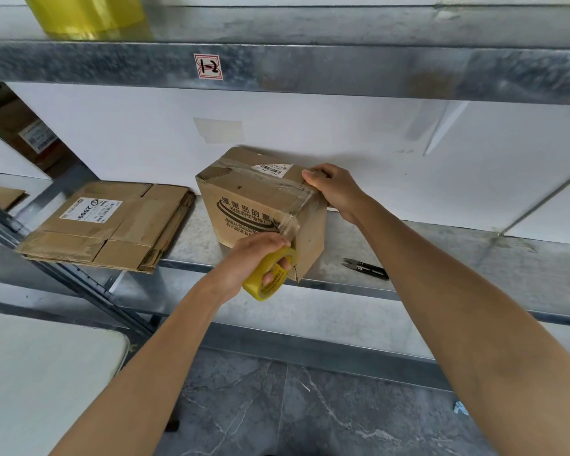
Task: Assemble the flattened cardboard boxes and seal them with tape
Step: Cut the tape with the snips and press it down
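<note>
White table (pixel 46 373): lower left corner, closest to the viewer, below the shelf.
Flattened boxes (pixel 112 225): a stack lying flat on the metal shelf (pixel 441 245), left of the work, with a white label on the top sheet.
Left hand (pixel 254 258): fingers curled through the core of the tape roll (pixel 272 274), gripping it against the box's near lower corner.
Tape: a clear strip runs from the roll up the box's near edge and over its top.
Assembled box (pixel 260 205): tilted on the shelf at centre, between the two hands, flaps closed, barcode label on top.
Right hand (pixel 336 189): thumb pressed on the box top, fingers curled over its far right edge.
Black snips (pixel 366 268): on the shelf, just right of the box.
</note>
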